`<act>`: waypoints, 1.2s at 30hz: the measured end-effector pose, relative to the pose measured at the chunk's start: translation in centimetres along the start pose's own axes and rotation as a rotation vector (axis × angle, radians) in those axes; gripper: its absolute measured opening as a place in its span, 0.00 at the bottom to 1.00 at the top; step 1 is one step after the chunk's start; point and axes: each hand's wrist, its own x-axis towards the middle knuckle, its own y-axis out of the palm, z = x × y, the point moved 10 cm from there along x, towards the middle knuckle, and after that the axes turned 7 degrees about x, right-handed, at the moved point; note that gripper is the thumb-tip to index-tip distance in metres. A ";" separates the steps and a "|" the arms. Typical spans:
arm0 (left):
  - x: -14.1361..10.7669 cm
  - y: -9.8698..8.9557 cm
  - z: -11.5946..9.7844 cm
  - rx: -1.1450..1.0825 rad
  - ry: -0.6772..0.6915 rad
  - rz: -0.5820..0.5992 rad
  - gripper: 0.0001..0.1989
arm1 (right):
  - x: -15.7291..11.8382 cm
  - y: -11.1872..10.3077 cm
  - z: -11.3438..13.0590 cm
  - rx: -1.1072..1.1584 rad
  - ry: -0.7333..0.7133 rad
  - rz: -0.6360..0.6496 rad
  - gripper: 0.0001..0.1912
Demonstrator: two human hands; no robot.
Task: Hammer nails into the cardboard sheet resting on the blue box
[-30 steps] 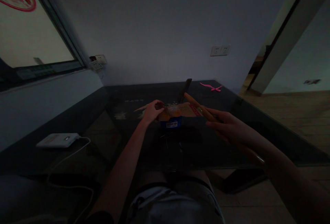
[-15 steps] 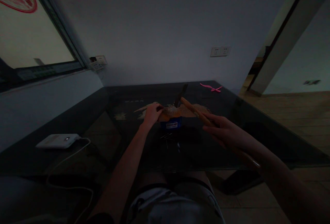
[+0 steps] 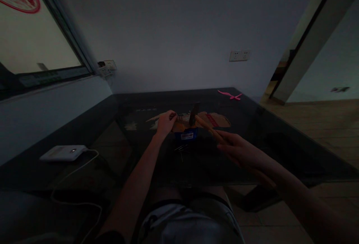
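Note:
My right hand is closed around the wooden handle of a hammer. The dark hammer head is low, at the right end of a tan piece that sits on a blue box with a label. Several thin nails stick up from the top of the tan piece. At its left end is my left hand, its fingers pinched together beside the nails. What lies between those fingertips is too dark and small to make out.
More nails lie loose on the dark table in front of the box. Flattened brown cardboard is behind it. A white power bank with a cable lies at left, a pink strip at the back right.
The hammer head has come down and slightly toward me, and my right hand has dropped a little leftward with it. More of the cardboard's red stripe shows. My left hand stays nearly in place.

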 end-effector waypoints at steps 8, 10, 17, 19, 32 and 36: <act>0.0 0.2 0.5 0.018 -0.024 -0.005 0.02 | 0.1 0.3 0.1 0.013 0.004 0.031 0.32; 0.0 0.3 0.6 0.033 -0.013 -0.007 0.02 | 0.1 0.3 0.0 0.022 0.002 0.029 0.33; -0.1 0.7 0.8 0.057 0.015 -0.005 0.01 | 0.3 0.0 0.0 0.007 -0.017 0.012 0.30; -0.1 0.9 1.0 0.065 0.030 0.006 0.01 | 0.3 0.1 0.0 0.001 -0.020 0.014 0.30; 0.0 1.1 0.7 0.119 0.037 0.049 0.02 | 0.3 0.0 -0.2 -0.002 -0.008 0.003 0.33; 0.1 1.3 0.9 0.124 0.037 0.054 0.02 | 0.2 0.2 -0.1 0.040 -0.004 0.021 0.32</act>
